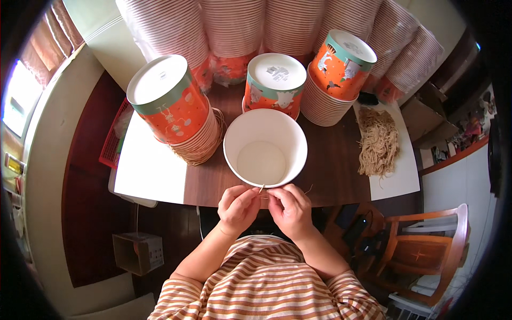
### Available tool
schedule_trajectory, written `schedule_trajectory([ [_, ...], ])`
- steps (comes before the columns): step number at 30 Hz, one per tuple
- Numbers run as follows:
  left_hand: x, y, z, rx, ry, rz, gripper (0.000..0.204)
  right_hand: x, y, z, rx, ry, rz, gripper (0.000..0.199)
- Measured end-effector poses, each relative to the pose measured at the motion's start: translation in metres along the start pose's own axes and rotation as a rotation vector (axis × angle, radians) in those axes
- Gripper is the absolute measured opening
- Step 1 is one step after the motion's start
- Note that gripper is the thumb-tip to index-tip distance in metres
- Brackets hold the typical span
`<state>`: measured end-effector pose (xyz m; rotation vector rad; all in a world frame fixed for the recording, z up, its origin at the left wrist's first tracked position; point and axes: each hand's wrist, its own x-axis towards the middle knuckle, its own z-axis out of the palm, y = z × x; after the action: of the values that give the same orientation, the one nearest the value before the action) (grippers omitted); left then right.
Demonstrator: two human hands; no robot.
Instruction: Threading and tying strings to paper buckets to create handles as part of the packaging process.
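Note:
A white paper bucket [296, 136] stands mouth up at the table's front edge, and its inside is bare. At the near rim, my left hand [237, 208] and my right hand [292, 210] are close together with fingertips pinched. A short piece of tan string [262, 188] shows at the rim between them, and a thin end sticks out by the right hand. Both hands are closed on the string. The bucket's outer side and the lower part of the string are hidden behind the fingers.
Upside-down orange and green buckets top a left stack [178, 109] draped with string, a middle stack [274, 88] and a right stack [341, 69]. Wrapped bucket stacks [234, 32] line the back. A heap of tan string [378, 141] lies right; a wooden chair [426, 250] stands lower right.

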<state>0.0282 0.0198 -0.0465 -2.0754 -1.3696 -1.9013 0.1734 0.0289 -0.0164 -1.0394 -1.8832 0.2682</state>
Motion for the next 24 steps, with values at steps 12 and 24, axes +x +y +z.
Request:
schedule_trajectory([
  [12, 0.001, 0.021, -0.006, -0.830, -0.039, -0.933, 0.007, -0.006, -0.007, 0.014, 0.102, 0.021, 0.146, 0.011],
  [24, 0.018, 0.009, -0.024, -1.128, -0.209, -1.482, 0.008, 0.005, -0.010, 0.016, 0.705, -0.106, 0.639, 0.010],
])
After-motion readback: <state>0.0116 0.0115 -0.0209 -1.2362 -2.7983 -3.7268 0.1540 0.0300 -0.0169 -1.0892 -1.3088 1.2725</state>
